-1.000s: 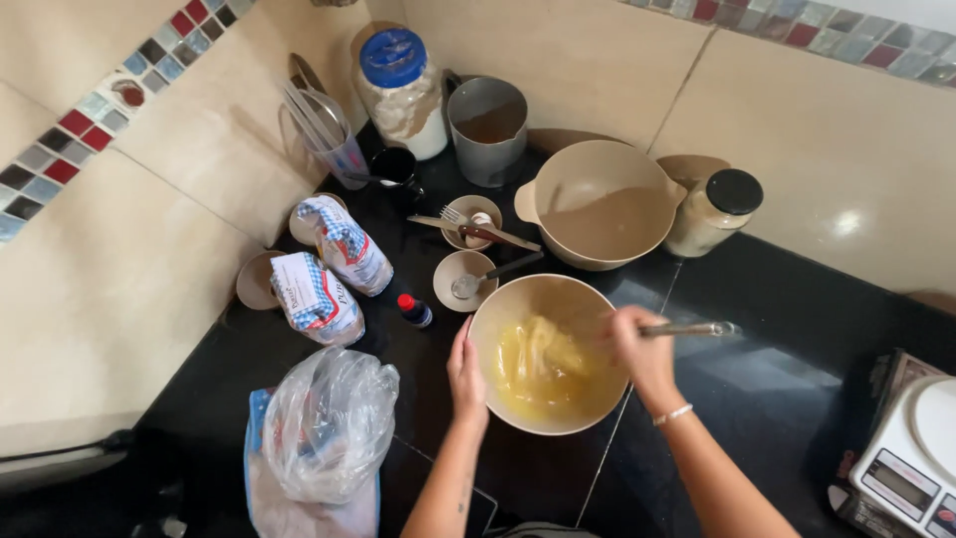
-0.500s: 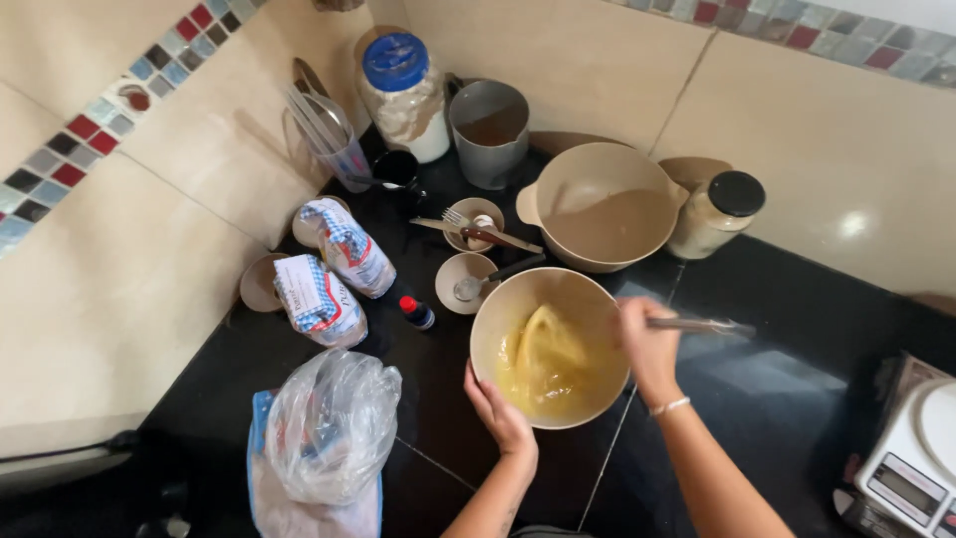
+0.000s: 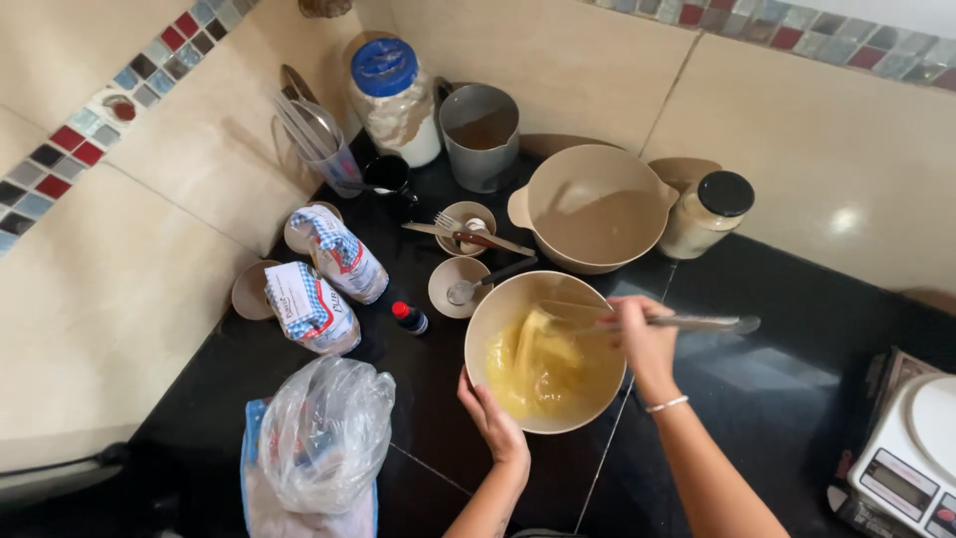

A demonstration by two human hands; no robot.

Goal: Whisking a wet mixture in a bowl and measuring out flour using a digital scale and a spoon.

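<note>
- Right now the left hand [image 3: 490, 418] is cupped against the near-left rim of the mixing bowl [image 3: 498, 314], fingers spread on its outer wall.
- The right hand [image 3: 642, 339] is closed around the handle of a whisk [image 3: 687, 322], whose wire end dips into the yellow batter [image 3: 538, 369] in the bowl; the handle points toward the right edge of the desk [image 3: 787, 399].
- The mixing bowl sits on the black desk about midway along it, with a larger empty beige bowl [image 3: 593, 209] just behind it, near the tiled wall.
- Just left of the mixing bowl lie a small red-capped bottle [image 3: 408, 317] and a small dish with a spoon [image 3: 460, 286].
- Farther left stand two paper packets [image 3: 324, 284], and a clear plastic bag [image 3: 324, 438] lies at the near-left corner.
- A kitchen scale [image 3: 911, 458] sits at the right edge.
</note>
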